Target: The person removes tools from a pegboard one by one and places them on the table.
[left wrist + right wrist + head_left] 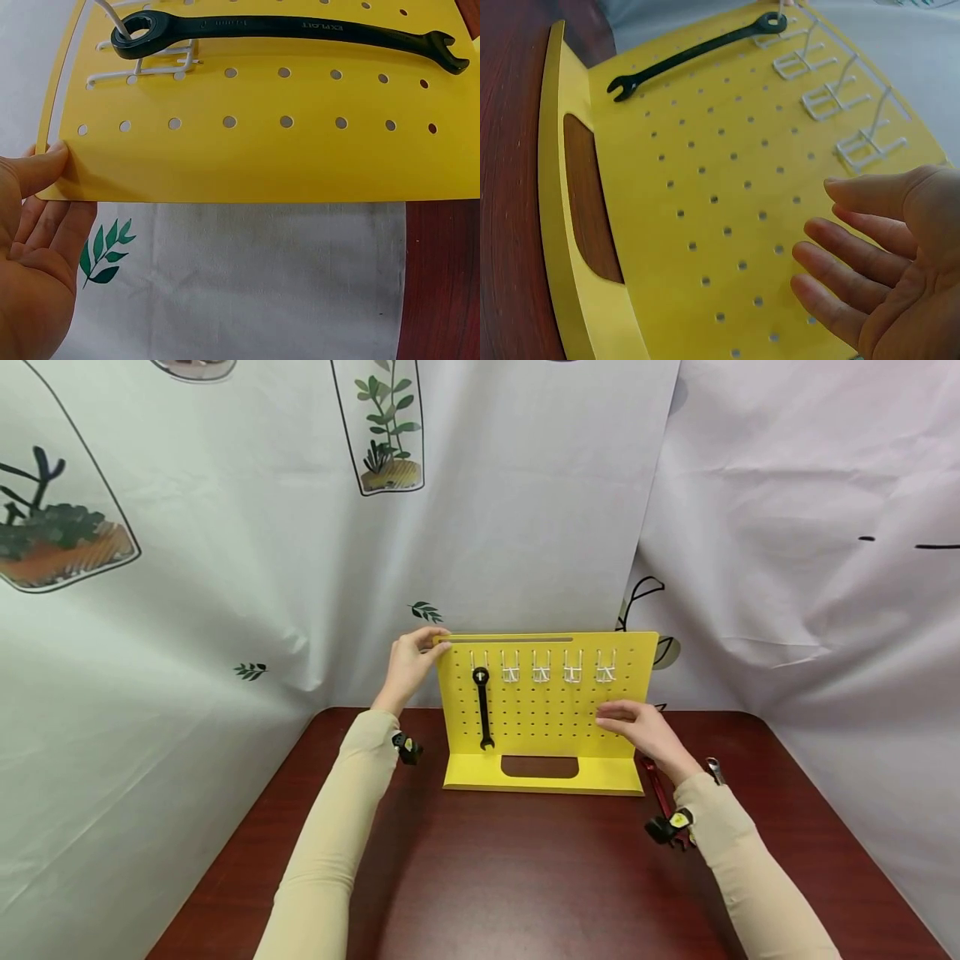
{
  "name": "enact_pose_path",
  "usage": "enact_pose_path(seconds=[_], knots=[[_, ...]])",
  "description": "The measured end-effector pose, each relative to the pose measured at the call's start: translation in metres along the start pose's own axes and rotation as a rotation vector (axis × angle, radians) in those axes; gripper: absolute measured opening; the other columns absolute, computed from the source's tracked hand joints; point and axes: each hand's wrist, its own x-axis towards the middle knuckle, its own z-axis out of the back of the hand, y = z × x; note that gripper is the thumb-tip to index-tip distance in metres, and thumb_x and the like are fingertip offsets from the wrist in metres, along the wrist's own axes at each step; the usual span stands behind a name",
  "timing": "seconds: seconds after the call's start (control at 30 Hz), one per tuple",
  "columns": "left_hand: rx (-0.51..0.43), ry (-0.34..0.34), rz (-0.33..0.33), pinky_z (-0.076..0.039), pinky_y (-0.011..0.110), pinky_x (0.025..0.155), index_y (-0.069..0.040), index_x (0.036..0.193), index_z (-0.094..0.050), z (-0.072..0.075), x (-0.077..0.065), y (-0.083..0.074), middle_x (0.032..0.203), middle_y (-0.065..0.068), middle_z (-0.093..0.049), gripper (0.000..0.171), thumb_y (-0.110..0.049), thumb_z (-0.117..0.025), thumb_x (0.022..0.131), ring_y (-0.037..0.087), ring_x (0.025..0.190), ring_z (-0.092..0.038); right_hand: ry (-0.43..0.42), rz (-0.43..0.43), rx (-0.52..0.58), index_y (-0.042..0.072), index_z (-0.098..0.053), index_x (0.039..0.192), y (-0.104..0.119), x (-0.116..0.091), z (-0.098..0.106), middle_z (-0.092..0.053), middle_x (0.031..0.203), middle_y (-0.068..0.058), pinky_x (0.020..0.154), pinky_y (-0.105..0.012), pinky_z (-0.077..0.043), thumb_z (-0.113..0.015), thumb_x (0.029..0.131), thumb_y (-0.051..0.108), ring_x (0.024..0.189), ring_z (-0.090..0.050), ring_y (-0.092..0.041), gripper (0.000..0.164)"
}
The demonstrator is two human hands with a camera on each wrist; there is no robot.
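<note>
A yellow pegboard stands upright on its base. My left hand grips its upper left corner; in the left wrist view the thumb lies over the front and the other fingers go behind the edge. A black combination wrench hangs by its ring end from the leftmost white hook, its open end pointing down. In front of the board's right part is my right hand, holding nothing. Its loosely bent fingers are spread below the rightmost hook in the right wrist view.
Several white wire hooks line the board's upper part. A red wrench and a silver wrench lie on the dark red table, partly hidden by my right arm. Behind the table hangs a printed white cloth.
</note>
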Motion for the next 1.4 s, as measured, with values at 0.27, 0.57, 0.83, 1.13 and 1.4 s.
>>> enact_pose_path(seconds=[0.27,0.57,0.83,1.13,1.4], knots=[[-0.005,-0.004,-0.005,-0.055,0.041,0.093,-0.011,0.117,-0.074,0.000,0.000,0.001,0.112,0.008,-0.072,0.024,-0.023,-0.071,0.096,0.023,0.103,-0.067,0.024,0.023,0.075,0.002,-0.062,0.135,0.012,0.012,-0.021,-0.064,0.132,-0.018,0.104,-0.053,-0.045,-0.069,0.098,0.024,0.122,-0.059,-0.035,0.044],[0.004,-0.002,-0.003,-0.055,0.042,0.092,-0.011,0.116,-0.074,0.000,0.000,0.001,0.112,0.008,-0.072,0.024,-0.023,-0.071,0.096,0.024,0.104,-0.067,0.067,0.056,0.115,0.003,-0.063,0.135,0.028,0.024,-0.048,-0.066,0.130,-0.016,0.104,-0.052,-0.046,-0.069,0.098,0.023,0.119,-0.061,-0.033,0.042],[-0.007,-0.001,0.005,-0.055,0.042,0.092,-0.011,0.116,-0.074,-0.001,0.000,0.001,0.110,0.009,-0.072,0.023,-0.022,-0.071,0.096,0.024,0.102,-0.067,0.090,0.062,0.142,0.005,-0.064,0.134,0.040,0.035,-0.071,-0.066,0.129,-0.012,0.103,-0.050,-0.047,-0.070,0.097,0.023,0.119,-0.061,-0.031,0.041],[-0.009,-0.003,0.004,-0.055,0.043,0.092,-0.010,0.117,-0.074,0.000,0.000,0.000,0.112,0.009,-0.072,0.024,-0.023,-0.071,0.096,0.024,0.103,-0.066,0.100,0.076,0.161,0.007,-0.064,0.134,0.049,0.047,-0.090,-0.068,0.128,-0.010,0.102,-0.047,-0.048,-0.070,0.097,0.020,0.118,-0.062,-0.028,0.040],[0.000,-0.004,-0.002,-0.056,0.041,0.090,-0.011,0.117,-0.074,0.000,0.000,0.001,0.110,0.009,-0.073,0.024,-0.022,-0.071,0.096,0.024,0.101,-0.068,0.148,0.114,0.215,0.003,-0.059,0.137,0.052,0.059,-0.109,-0.065,0.130,-0.013,0.104,-0.044,-0.048,-0.069,0.097,0.015,0.119,-0.062,-0.028,0.042]])
